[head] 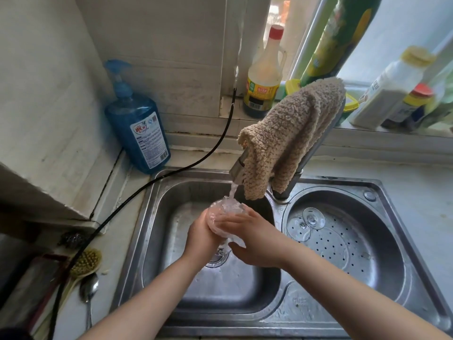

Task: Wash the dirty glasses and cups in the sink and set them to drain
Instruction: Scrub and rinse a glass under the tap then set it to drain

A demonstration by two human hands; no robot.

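Observation:
A clear glass (226, 209) is held over the left basin of the steel sink (147, 217), right under the water running from the faucet (239, 171). My left hand (202, 238) wraps it from the left and below. My right hand (255, 238) lies across its right side, fingers over the glass. Water splashes in and over the glass. In the round right basin, two clear stemmed glasses (306, 223) stand upside down on the perforated drain tray (343, 244).
A beige cloth (289, 138) hangs over the faucet. A blue soap pump bottle (138, 126) stands at the back left corner, and a black cable (171, 173) runs past it. A brush (85, 262) and spoon (88, 290) lie left of the sink. Bottles line the windowsill (264, 79).

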